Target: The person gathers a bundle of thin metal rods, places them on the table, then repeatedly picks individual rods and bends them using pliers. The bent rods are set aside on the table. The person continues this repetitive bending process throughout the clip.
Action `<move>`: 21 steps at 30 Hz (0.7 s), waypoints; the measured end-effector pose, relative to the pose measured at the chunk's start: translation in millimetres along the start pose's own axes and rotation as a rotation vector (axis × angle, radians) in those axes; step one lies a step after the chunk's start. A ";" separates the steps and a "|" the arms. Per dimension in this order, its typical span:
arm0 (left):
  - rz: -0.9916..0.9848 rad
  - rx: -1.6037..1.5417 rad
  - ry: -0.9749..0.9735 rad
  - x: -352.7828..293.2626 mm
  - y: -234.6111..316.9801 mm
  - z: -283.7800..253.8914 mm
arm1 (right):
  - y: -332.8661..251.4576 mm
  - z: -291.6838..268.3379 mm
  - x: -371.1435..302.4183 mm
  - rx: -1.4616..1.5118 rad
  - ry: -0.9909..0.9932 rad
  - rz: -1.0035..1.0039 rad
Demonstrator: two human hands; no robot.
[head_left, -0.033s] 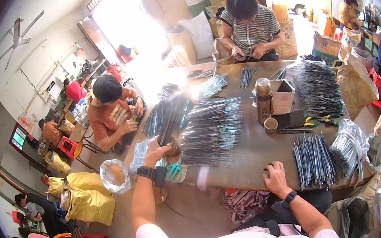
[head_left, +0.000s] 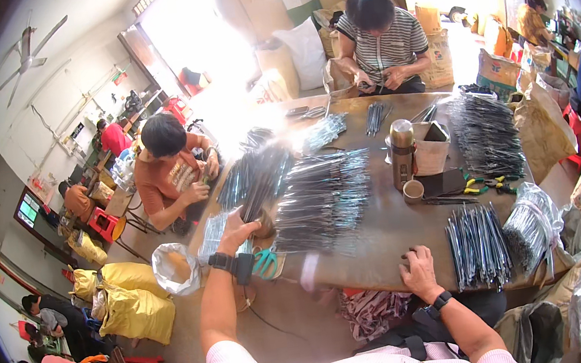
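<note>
now my left hand [head_left: 234, 228] is clenched on a dark rod bundle [head_left: 256, 186] running far-right; right hand [head_left: 417, 271] rests released on the table edge [head_left: 361, 282].

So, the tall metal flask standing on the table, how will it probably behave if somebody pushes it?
The metal flask stands upright and looks tall and narrow, so a push near its top may tip it. Its body seems smooth, perhaps slippery. If it falls it could roll toward the small cup beside it.

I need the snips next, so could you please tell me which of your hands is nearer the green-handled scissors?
Left. The left hand is just above the green-handled scissors; the right hand rests far across the table edge.
</note>
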State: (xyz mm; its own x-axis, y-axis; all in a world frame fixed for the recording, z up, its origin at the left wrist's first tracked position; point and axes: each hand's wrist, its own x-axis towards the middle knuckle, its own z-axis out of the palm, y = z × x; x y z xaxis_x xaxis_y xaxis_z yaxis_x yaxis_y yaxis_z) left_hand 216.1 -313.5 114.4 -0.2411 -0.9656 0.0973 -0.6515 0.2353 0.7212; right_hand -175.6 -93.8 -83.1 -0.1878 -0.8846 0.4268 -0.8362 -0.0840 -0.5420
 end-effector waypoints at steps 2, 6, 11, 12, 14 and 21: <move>0.066 0.044 0.036 8.9 -6.9 3.6 | 1.2 8.0 4.6 -0.069 -0.018 0.007; 0.145 0.227 0.058 23.1 -22.8 9.5 | 3.4 18.9 7.9 -0.167 -0.082 0.014; 0.179 0.370 0.033 30.7 -31.9 18.0 | 2.3 20.0 5.5 -0.208 -0.099 0.006; 0.185 0.391 0.021 32.5 -31.6 20.3 | 1.7 19.4 5.4 -0.212 -0.102 0.006; 0.185 0.449 0.009 37.5 -29.6 25.9 | 0.6 18.0 5.7 -0.217 -0.105 0.002; 0.222 0.551 0.021 64.4 -28.4 49.0 | 0.5 19.8 8.0 -0.246 -0.097 -0.023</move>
State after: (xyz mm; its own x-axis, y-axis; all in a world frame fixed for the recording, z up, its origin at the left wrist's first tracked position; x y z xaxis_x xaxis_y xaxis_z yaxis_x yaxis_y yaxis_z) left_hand 183.8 -377.0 66.6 -0.4037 -0.8875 0.2223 -0.8659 0.4491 0.2202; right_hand -167.3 -110.0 -94.3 -0.1267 -0.9245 0.3596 -0.9420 -0.0015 -0.3357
